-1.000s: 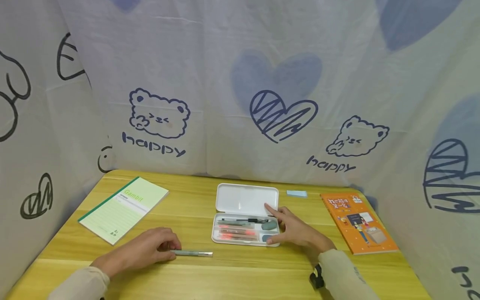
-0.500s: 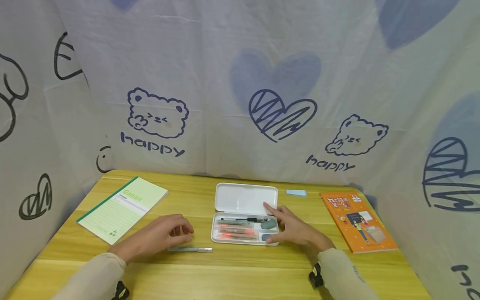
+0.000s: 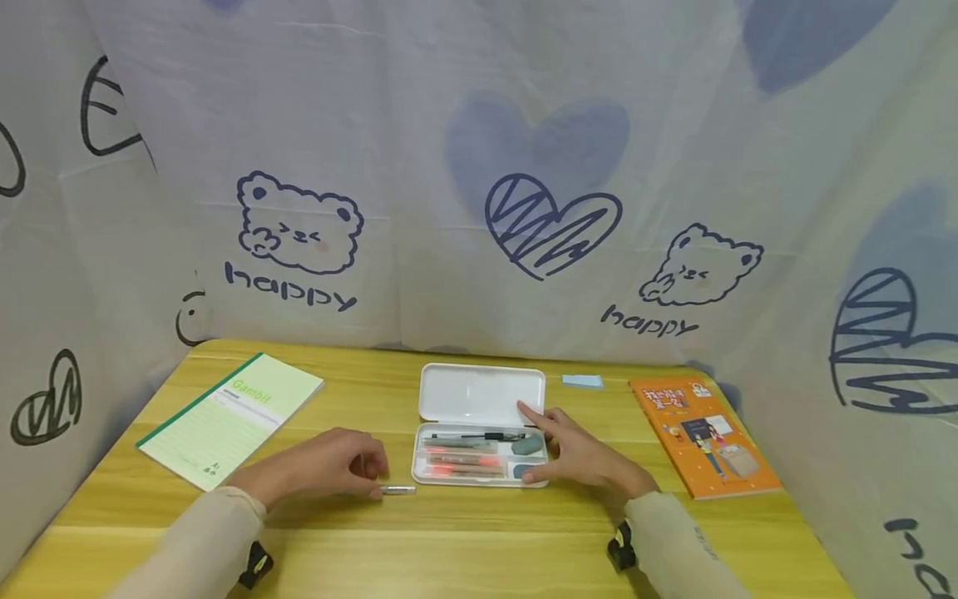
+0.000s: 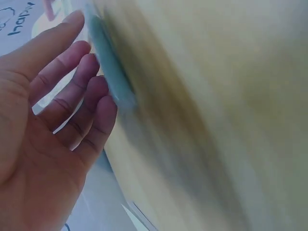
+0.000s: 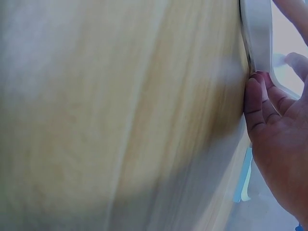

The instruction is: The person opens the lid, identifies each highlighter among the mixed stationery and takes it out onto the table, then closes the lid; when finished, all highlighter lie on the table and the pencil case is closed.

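A slim grey-green pen with a clear end lies on the table. My left hand is over it with relaxed, gently bent fingers. In the left wrist view the pen's barrel runs right along the fingertips, and the palm is bare. An unfolded white pencil case stands mid-table. Pens, a black-gripped pen and a grey-green eraser lie inside. My right hand holds the case's right end, thumb at the front corner and index finger against the lid. In the right wrist view, fingertips meet the case's side.
A pale green notebook lies at the left of the wooden table. To the right lies an orange book. A small light-blue slip is behind the case. Printed cloth hangs around the table's back and sides.
My left hand's fingers came off the pen and lifted, then came down over it farther right, covering more of it. The right hand stays on the case. The head view has turned slightly right.
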Demonstrator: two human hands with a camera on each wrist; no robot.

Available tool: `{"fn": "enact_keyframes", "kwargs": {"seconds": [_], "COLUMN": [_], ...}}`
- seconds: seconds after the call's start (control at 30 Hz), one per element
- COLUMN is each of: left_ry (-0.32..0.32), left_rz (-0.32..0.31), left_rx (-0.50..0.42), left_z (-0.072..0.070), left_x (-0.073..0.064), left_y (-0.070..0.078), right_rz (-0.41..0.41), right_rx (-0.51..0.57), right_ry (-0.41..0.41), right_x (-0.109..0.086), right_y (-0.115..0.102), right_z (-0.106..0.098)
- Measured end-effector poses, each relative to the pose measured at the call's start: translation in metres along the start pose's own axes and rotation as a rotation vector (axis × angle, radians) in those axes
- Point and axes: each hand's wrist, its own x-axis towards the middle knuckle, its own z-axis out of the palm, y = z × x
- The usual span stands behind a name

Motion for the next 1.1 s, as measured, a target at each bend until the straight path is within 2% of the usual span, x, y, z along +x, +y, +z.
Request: {"fn": "enact_keyframes", "kwargs": {"seconds": [0.1, 0.27, 0.4, 0.63, 0.9, 1.1], "left_ry": [-0.022, 0.000, 0.024, 0.047, 0.069, 0.085], "left_rz": [0.001, 0.003, -0.003, 0.015, 0.093, 0.119], "left_rx": [0.007, 0.004, -0.012, -0.008, 0.023, 0.030], "left_z": [-0.002, -0.004, -0.005, 0.000, 0.010, 0.012], "left_x": [-0.016, -0.037, -0.049, -0.055, -0.059, -0.060], "left_y": [-0.008, -0.019, -0.026, -0.030, -0.026, -0.026], "right_rz": [-0.004, 0.004, 0.005, 0.005, 0.014, 0.016], "right_rx": [-0.004, -0.014, -0.015, -0.015, -0.006, 0.000], "right_ry": [0.003, 0.000, -0.004, -0.006, -0.007, -0.009], "right_x": [0.001, 0.002, 0.002, 0.001, 0.001, 0.001], "right_y": [0.000, -0.003, -0.002, -0.002, -0.003, -0.003], "right_z": [0.001, -0.001, 0.000, 0.000, -0.001, -0.001]}}
